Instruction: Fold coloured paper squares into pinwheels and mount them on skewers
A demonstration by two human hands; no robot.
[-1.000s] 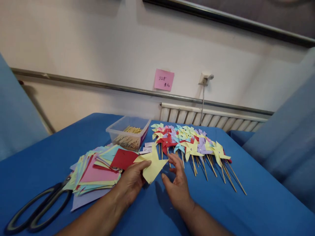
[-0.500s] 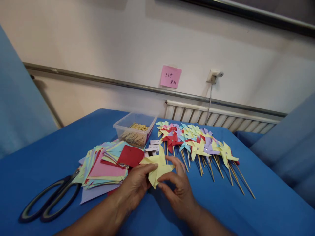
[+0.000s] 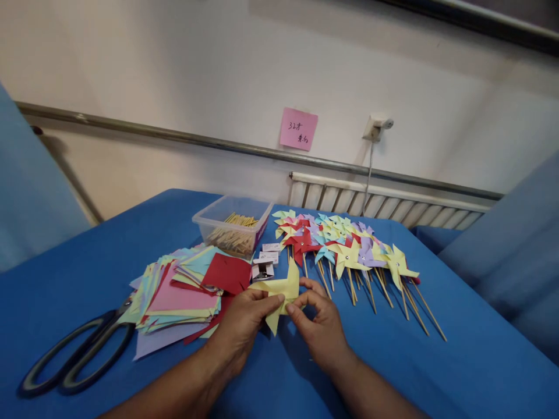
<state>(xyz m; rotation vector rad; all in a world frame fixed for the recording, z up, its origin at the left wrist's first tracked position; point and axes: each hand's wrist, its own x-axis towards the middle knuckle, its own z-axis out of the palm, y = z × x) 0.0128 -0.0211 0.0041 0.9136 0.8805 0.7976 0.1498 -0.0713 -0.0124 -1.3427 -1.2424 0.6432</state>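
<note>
A yellow paper square [image 3: 279, 291], cut and partly folded into a pinwheel shape, is pinched between both hands just above the blue table [image 3: 437, 378]. My left hand [image 3: 242, 326] grips its left side with thumb and fingers. My right hand [image 3: 321, 326] pinches the folded points at its middle. To the left lies a stack of coloured paper squares [image 3: 183, 294] with a red sheet [image 3: 227, 272] on top. Finished paper pinwheels on sticks [image 3: 349, 253] lie in a row to the right.
A clear plastic tub of wooden sticks [image 3: 233, 224] stands behind the paper stack. Small white boxes [image 3: 264, 267] lie beside it. Black scissors [image 3: 74, 364] rest at the front left. A pink note [image 3: 298, 129] is stuck on the wall. Blue cushions flank the table.
My right hand has come onto the yellow paper and pinched its points toward the middle. The paper went from a flat shape in my left hand to a folded one held by both.
</note>
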